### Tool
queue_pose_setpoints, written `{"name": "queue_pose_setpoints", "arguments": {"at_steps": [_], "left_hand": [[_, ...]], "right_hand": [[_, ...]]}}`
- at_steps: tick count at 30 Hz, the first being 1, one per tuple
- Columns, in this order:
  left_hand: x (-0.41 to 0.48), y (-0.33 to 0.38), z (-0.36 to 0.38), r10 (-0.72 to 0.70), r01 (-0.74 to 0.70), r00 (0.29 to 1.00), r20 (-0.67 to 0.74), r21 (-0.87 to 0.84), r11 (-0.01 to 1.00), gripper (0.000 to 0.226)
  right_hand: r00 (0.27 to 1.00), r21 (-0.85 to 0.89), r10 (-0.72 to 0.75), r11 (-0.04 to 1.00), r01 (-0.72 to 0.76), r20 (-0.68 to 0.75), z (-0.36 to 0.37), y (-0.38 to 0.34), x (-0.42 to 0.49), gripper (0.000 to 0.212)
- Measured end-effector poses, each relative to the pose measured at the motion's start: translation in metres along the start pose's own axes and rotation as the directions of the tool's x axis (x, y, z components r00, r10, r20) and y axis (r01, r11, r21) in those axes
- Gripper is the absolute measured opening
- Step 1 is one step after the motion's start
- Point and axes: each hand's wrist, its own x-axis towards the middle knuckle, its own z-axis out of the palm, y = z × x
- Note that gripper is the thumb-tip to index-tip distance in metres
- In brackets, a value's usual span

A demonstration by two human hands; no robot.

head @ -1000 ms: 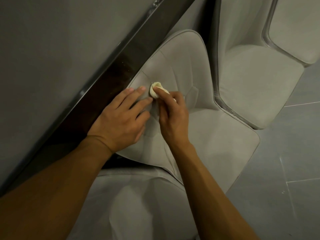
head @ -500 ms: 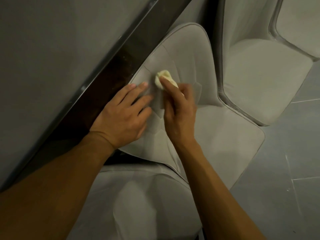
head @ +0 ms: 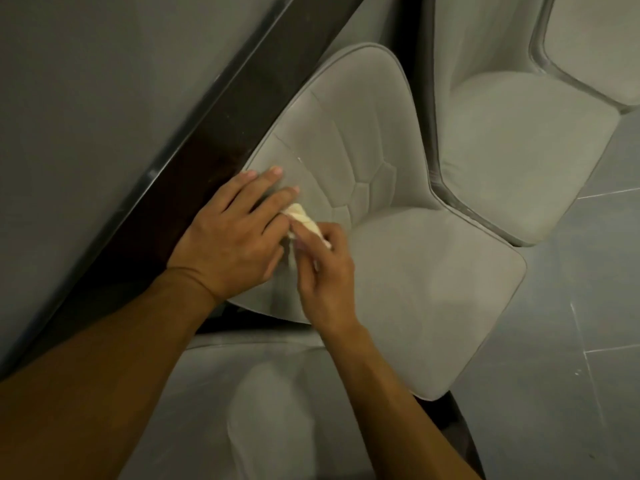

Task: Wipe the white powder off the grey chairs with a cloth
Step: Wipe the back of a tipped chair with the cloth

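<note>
A grey padded chair (head: 426,278) with a stitched backrest stands in the middle, pushed against a table. My right hand (head: 323,271) pinches a small bunched cream cloth (head: 303,218) and holds it against the lower left of the backrest. My left hand (head: 235,237) rests flat on the backrest's left side with straight fingers, right beside the cloth. A small white speck of powder (head: 300,159) shows on the backrest above my fingers.
A grey table top (head: 104,98) with a dark edge band (head: 214,140) runs diagonally on the left. A second grey chair (head: 519,143) stands behind to the right, a third (head: 595,46) at the top right corner. Another chair's seat (head: 270,410) lies below my arms. Grey tiled floor (head: 571,323) at right.
My right hand has dragged the cloth down the backrest, toward me and slightly left. My left hand stays flat on the backrest. The view has shifted a little.
</note>
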Motion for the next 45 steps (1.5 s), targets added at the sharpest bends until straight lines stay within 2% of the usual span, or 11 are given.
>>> {"name": "queue_pose_setpoints", "arguments": {"at_steps": [7, 11, 14, 17, 19, 23, 29, 33, 35, 39, 45], "left_hand": [[-0.001, -0.001, -0.003, 0.005, -0.005, 0.999, 0.037, -0.003, 1.000, 0.024], [-0.001, 0.000, -0.003, -0.002, 0.002, 1.000, 0.025, -0.004, 1.000, 0.025], [0.000, 0.000, -0.002, 0.005, -0.005, 1.000, 0.003, -0.015, 1.000, 0.026], [0.000, -0.001, -0.002, 0.012, -0.012, 0.999, 0.034, -0.011, 1.000, 0.029], [-0.001, -0.001, -0.001, 0.009, -0.009, 0.998, 0.055, -0.006, 1.000, 0.028], [-0.001, 0.000, -0.002, 0.004, -0.004, 0.999, 0.050, -0.011, 1.000, 0.024], [-0.001, 0.000, 0.000, -0.014, 0.014, 1.000, 0.014, 0.002, 1.000, 0.035], [-0.001, 0.000, 0.000, -0.008, 0.008, 1.000, 0.000, 0.005, 1.000, 0.034], [-0.001, -0.001, -0.001, 0.000, 0.000, 1.000, 0.014, 0.004, 1.000, 0.027], [-0.002, -0.001, 0.000, 0.002, -0.002, 1.000, 0.008, -0.010, 1.000, 0.020], [-0.002, -0.001, -0.001, -0.001, 0.001, 1.000, -0.004, -0.021, 1.000, 0.017]], "right_hand": [[0.907, -0.245, 0.412, 0.891, -0.383, 0.082, 0.001, 0.063, -0.017, 0.029], [0.980, -0.107, 0.194, 0.974, -0.197, -0.040, -0.009, 0.036, -0.005, 0.030], [0.992, -0.040, 0.110, 0.993, -0.107, 0.065, 0.008, 0.014, -0.005, 0.034], [0.866, 0.058, 0.492, 0.866, -0.497, 0.088, 0.023, 0.022, -0.006, 0.020], [0.763, 0.019, 0.640, 0.765, -0.644, 0.094, 0.017, 0.041, -0.008, 0.041], [0.869, -0.362, 0.477, 0.839, -0.407, 0.130, -0.005, 0.067, -0.015, 0.027], [0.998, 0.022, 0.055, 0.998, -0.054, -0.042, 0.005, 0.007, -0.004, 0.035], [0.991, 0.005, 0.129, 0.992, -0.129, 0.026, 0.018, 0.006, -0.005, 0.037], [0.953, -0.056, 0.292, 0.956, -0.288, 0.077, 0.018, 0.026, -0.013, 0.036], [0.921, 0.062, 0.361, 0.933, -0.355, -0.150, 0.006, 0.046, -0.033, 0.031], [0.638, 0.425, 0.760, 0.623, -0.657, -0.128, -0.003, 0.053, -0.035, 0.027]]}}
